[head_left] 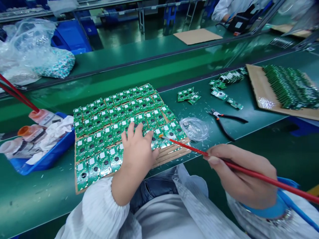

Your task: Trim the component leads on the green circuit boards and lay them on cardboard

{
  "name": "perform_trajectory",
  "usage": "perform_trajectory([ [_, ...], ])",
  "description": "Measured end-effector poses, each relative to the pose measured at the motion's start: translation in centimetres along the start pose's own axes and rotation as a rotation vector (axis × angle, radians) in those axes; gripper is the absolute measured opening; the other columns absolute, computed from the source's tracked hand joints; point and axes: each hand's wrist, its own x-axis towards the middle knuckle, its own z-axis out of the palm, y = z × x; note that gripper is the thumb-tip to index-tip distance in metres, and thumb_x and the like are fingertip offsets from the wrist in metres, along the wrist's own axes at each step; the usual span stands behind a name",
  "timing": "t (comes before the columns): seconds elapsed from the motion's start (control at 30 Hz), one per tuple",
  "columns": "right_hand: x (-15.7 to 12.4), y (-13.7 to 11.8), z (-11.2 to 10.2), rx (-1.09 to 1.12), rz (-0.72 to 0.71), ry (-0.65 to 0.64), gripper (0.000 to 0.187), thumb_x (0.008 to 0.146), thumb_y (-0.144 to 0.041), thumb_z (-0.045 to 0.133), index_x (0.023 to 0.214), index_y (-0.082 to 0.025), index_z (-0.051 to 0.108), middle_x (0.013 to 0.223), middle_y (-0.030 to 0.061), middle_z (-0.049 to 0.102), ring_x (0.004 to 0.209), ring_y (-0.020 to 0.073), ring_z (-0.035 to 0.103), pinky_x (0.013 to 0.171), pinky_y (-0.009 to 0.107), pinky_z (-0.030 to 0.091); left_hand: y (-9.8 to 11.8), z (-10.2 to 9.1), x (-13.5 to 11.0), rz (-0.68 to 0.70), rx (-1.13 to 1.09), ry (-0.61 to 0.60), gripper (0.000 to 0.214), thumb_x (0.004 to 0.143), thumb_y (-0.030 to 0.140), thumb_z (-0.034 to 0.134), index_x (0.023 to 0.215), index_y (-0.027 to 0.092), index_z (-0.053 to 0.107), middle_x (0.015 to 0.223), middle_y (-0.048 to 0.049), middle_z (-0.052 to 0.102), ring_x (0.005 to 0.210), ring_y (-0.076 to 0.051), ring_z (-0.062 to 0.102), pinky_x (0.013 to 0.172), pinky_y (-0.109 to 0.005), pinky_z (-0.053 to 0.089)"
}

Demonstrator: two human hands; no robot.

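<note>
My left hand lies flat with fingers spread on a grid of green circuit boards, pressing on the near rows. The boards sit on a stack of cardboard sheets. My right hand grips a long red-handled brush like a pen. The brush's orange tip touches the boards just beyond my left hand's fingers. Each board carries a white square and a dark round part. My left hand hides the boards beneath it.
Side-cutting pliers and a crumpled clear plastic bag lie right of the grid. Loose boards lie beyond, with packed rows on cardboard at right. A blue tray holds bottles and white cloth at left. A co-worker's sleeve shows at the top.
</note>
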Motion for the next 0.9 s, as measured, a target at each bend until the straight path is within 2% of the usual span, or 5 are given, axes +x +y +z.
perform_trajectory([
  [0.2,0.6,0.4,0.6,0.03,-0.054,-0.046,0.011,0.083,-0.013,0.052,0.073,-0.02,0.051,0.059,-0.003,0.056,0.05,0.0067,0.05,0.049,0.019,0.04,1.3,0.5,0.5,0.037,-0.023,0.017,0.046,0.064,0.035,0.073,0.109,0.021,0.068,0.131,-0.0183,0.053,0.128,-0.044,0.035,0.098,-0.061,0.033],
  [0.47,-0.1,0.2,-0.8,0.056,-0.091,-0.135,0.015,0.081,-0.009,0.049,0.072,-0.02,0.047,0.059,-0.0013,0.058,0.05,0.0089,0.053,0.049,0.021,0.041,1.6,1.1,1.0,0.01,-0.014,0.009,0.04,0.066,0.035,0.071,0.102,0.02,0.071,0.131,-0.0187,0.052,0.129,-0.044,0.035,0.099,-0.062,0.032],
  [0.7,-0.6,0.4,-1.8,0.019,-0.068,-0.048,0.013,0.081,-0.01,0.051,0.075,-0.021,0.049,0.06,-0.0017,0.058,0.052,0.0089,0.054,0.05,0.02,0.043,1.8,0.6,0.9,-0.002,0.003,-0.034,0.041,0.065,0.035,0.071,0.103,0.019,0.071,0.132,-0.0194,0.051,0.129,-0.044,0.033,0.099,-0.061,0.032],
  [0.8,-0.8,0.9,-2.0,0.025,-0.037,0.021,0.011,0.081,-0.011,0.052,0.076,-0.021,0.051,0.061,-0.0016,0.058,0.051,0.0078,0.053,0.05,0.018,0.043,1.9,0.7,0.8,0.004,0.01,-0.005,0.042,0.065,0.035,0.071,0.104,0.02,0.07,0.132,-0.0189,0.052,0.129,-0.044,0.034,0.098,-0.062,0.032],
  [0.9,-0.5,1.4,-1.6,-0.007,-0.016,0.033,0.011,0.082,-0.014,0.053,0.073,-0.02,0.053,0.058,-0.0022,0.057,0.049,0.007,0.05,0.048,0.018,0.041,2.1,0.8,0.9,0.021,0.008,0.017,0.045,0.066,0.038,0.071,0.107,0.02,0.069,0.132,-0.0186,0.051,0.129,-0.044,0.033,0.098,-0.062,0.032],
])
